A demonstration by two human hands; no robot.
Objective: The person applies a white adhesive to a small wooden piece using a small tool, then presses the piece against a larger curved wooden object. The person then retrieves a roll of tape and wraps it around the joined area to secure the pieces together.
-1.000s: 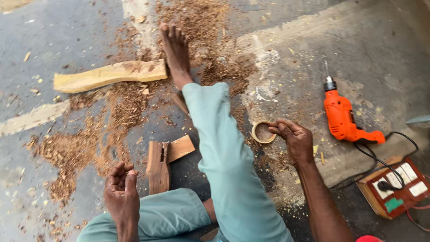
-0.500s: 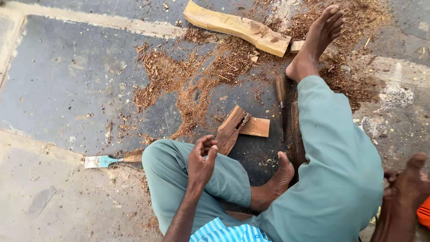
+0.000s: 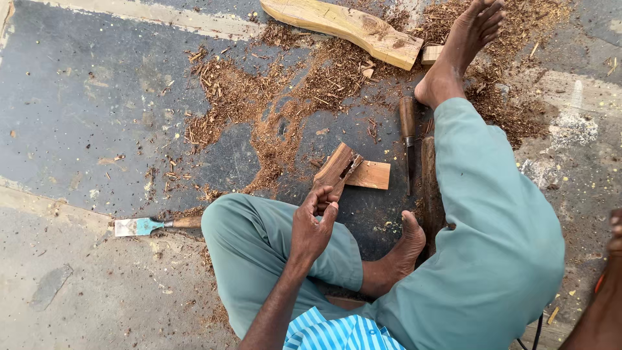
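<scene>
The person is sitting on the floor [image 3: 78, 110], legs in pale green trousers, a blue-striped shirt hem showing at the bottom edge. The left hand [image 3: 312, 227] is hovering above the bent left knee, its fingers [image 3: 324, 206] loosely curled inward and grasping nothing that can be made out; the fingertips are pointing toward the small wooden block [image 3: 353, 170], which is lying on the dark floor just beyond the hand, apparently not touching it. The block is consisting of a dark angled piece leaning against a lighter flat piece. The right hand [image 3: 615, 227] is showing only as a sliver at the right edge, so whether its fingers are clenched or released cannot be told. The left foot is resting sole-out between the legs. Off to the left, well apart from the hand, a flat chisel [image 3: 155, 225] with a bluish blade and wooden handle is lying on the floor. Just right of the block, a second wooden-handled tool [image 3: 407, 139] is lying alongside the right shin. Farther out, sawdust and shavings [image 3: 278, 104] are spreading across the floor. At the far end, a long pale carved plank [image 3: 343, 29] is lying slantwise, its end near the outstretched right foot [image 3: 463, 45].
</scene>
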